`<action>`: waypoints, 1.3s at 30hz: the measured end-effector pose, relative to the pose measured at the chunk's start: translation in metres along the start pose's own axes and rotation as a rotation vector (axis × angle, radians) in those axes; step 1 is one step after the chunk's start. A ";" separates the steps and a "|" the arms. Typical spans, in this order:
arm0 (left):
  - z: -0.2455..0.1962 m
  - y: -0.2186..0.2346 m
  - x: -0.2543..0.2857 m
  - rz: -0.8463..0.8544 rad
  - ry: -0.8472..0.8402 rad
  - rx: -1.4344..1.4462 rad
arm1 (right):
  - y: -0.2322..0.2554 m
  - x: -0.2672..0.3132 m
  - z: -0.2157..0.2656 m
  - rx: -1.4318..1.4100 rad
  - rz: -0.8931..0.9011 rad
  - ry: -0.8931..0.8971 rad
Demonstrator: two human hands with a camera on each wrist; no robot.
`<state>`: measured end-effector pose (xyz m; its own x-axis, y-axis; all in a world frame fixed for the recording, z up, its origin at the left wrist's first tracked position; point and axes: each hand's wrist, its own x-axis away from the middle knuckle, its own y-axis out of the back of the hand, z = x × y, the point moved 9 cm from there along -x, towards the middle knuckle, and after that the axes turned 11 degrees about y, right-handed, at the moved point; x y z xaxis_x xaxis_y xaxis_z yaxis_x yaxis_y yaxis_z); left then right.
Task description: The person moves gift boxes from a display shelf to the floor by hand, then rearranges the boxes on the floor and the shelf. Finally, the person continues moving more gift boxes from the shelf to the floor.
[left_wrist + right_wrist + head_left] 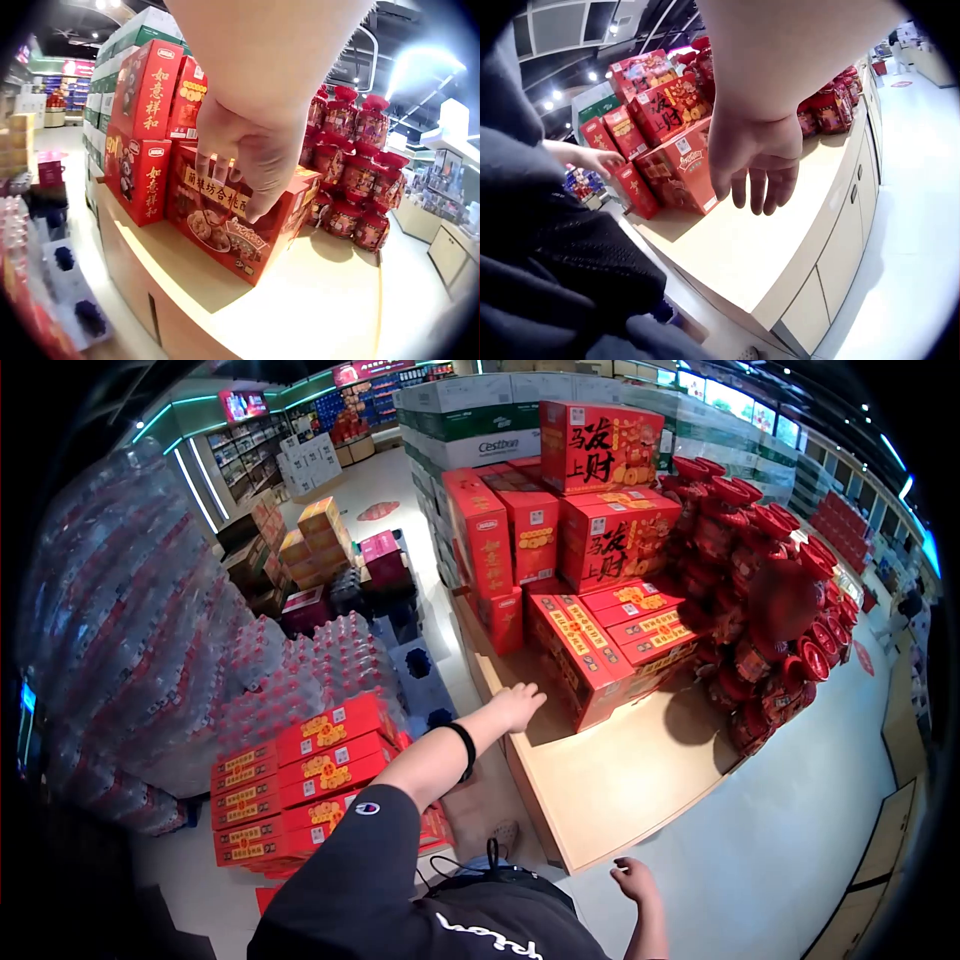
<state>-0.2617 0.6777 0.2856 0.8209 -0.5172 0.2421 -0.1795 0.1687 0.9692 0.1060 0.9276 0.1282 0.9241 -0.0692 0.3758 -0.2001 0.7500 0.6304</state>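
In the head view my left hand (518, 706) reaches over the counter's left edge, beside a red gift box (585, 655) with yellow lettering. From the left wrist, that hand (259, 157) overlaps the top of the red gift box (217, 225), its fingers loosely bent downward and nothing gripped. A thin red cord handle shows on the box's front. My right hand (638, 882) hangs low by the counter's front, holding nothing; in the right wrist view its fingers (757, 191) dangle relaxed in front of the light wooden counter (742, 255).
Other red boxes (610, 550) are stacked behind, with red netted bundles (770, 600) to the right. More red boxes (330, 760) stand on the floor at left, near wrapped bottle packs (130, 630). A blue pallet (425, 670) lies by the counter's left side.
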 end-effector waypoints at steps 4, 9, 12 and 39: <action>0.002 0.015 -0.081 -0.054 0.025 -0.095 | 0.026 -0.014 0.029 0.075 -0.053 0.019; -0.014 0.040 -0.177 -0.187 -0.152 -0.175 | 0.074 -0.038 0.062 0.126 -0.158 -0.114; -0.025 0.037 -0.226 -0.183 -0.311 -0.276 | 0.082 -0.062 0.076 0.137 -0.152 -0.112; -0.073 0.021 -0.202 -0.144 -0.736 -0.068 | 0.141 -0.344 0.255 0.875 -0.332 0.254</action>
<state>-0.3920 0.8473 0.2534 0.2555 -0.9612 0.1044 -0.0446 0.0962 0.9944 -0.3234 0.8891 0.2607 0.9995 0.0320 -0.0053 0.0067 -0.0441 0.9990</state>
